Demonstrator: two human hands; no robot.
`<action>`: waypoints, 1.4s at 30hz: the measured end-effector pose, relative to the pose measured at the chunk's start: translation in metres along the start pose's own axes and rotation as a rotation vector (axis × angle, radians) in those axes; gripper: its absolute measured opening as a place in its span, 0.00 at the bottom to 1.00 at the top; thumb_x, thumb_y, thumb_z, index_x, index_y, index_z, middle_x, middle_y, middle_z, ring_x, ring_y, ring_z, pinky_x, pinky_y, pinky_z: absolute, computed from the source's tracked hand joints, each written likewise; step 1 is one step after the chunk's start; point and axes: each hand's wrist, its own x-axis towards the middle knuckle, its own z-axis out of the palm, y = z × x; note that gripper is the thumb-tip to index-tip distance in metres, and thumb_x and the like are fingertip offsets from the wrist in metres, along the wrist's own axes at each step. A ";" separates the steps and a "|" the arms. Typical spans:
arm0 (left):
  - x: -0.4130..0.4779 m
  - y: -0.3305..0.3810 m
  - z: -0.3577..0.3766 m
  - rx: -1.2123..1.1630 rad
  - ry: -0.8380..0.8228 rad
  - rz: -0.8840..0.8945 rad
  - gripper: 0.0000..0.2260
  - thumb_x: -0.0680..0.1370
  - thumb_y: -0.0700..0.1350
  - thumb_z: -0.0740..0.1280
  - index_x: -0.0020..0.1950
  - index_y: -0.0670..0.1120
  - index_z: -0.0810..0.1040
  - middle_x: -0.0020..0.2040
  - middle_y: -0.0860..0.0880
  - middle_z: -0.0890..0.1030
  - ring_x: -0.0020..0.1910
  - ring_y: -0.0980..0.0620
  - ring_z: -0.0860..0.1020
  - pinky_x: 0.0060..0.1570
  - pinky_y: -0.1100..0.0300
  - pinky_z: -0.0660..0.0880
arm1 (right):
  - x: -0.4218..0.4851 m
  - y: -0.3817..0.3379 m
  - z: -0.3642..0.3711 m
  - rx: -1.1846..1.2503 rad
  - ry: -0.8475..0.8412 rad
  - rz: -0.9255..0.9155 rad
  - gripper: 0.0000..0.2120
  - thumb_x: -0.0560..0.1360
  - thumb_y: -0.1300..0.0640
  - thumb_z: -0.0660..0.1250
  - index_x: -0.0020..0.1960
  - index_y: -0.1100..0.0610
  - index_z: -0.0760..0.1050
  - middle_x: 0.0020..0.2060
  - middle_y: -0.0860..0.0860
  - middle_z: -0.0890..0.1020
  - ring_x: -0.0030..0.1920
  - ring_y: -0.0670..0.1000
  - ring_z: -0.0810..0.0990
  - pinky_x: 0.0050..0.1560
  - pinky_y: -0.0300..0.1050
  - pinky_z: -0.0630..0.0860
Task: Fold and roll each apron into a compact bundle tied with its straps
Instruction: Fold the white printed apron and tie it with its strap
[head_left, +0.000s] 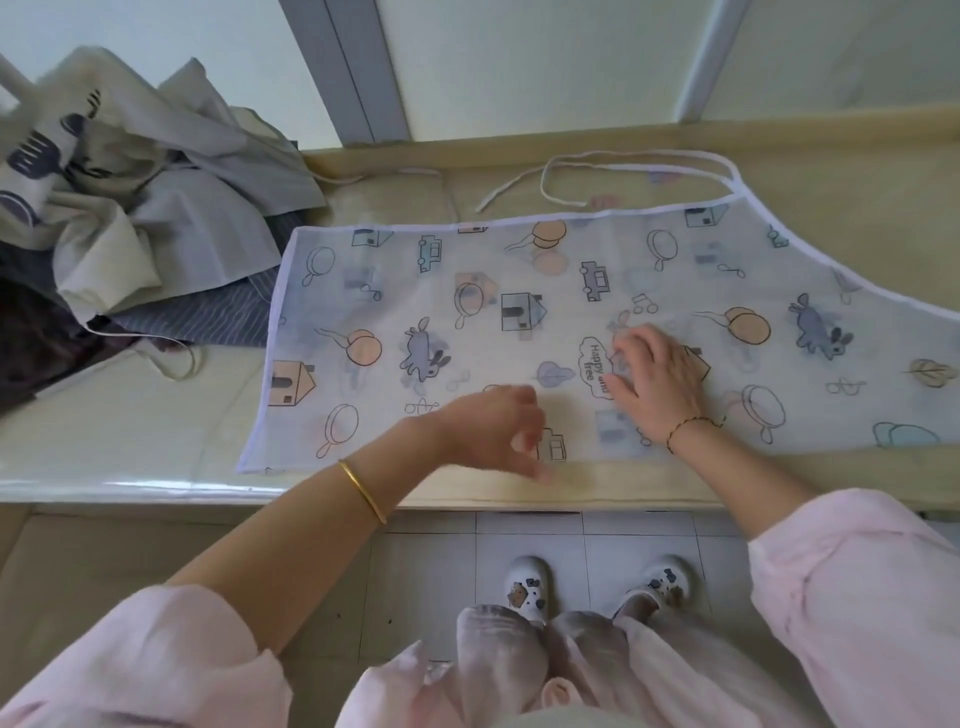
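Note:
A thin white apron (519, 322) printed with houses, rabbits and balloons lies folded flat on the beige table, its length running left to right. Its white straps (597, 176) loop loosely on the table beyond its far edge. My right hand (654, 379) rests flat on the apron's middle, fingers spread, pressing the cloth. My left hand (488, 431) hovers over the apron's near edge, blurred, fingers loosely curled with nothing in them.
A heap of other aprons (145, 208), grey, cream and striped, lies at the table's left end with a cord trailing out. The table's near edge (467, 493) runs in front of me, with tiled floor below. A wall and window frame stand behind.

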 end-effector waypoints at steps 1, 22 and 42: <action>0.005 0.005 0.005 0.136 -0.064 0.034 0.20 0.70 0.62 0.71 0.47 0.47 0.75 0.51 0.51 0.70 0.49 0.52 0.69 0.47 0.57 0.70 | 0.001 0.000 -0.002 0.015 -0.008 -0.003 0.14 0.73 0.54 0.66 0.55 0.60 0.72 0.59 0.56 0.71 0.58 0.58 0.71 0.59 0.46 0.63; 0.037 0.005 -0.020 0.174 -0.397 -0.024 0.06 0.75 0.43 0.66 0.44 0.48 0.69 0.50 0.48 0.75 0.48 0.49 0.73 0.50 0.58 0.71 | -0.046 0.012 -0.048 -0.014 -0.320 0.073 0.26 0.73 0.33 0.59 0.65 0.46 0.71 0.59 0.47 0.70 0.63 0.49 0.66 0.60 0.46 0.66; 0.174 -0.050 -0.114 0.229 0.342 -0.470 0.24 0.80 0.44 0.62 0.73 0.42 0.59 0.72 0.43 0.63 0.70 0.42 0.62 0.64 0.47 0.66 | 0.109 0.059 -0.090 0.089 -0.293 0.118 0.14 0.78 0.59 0.58 0.64 0.57 0.69 0.58 0.55 0.74 0.53 0.55 0.76 0.55 0.53 0.75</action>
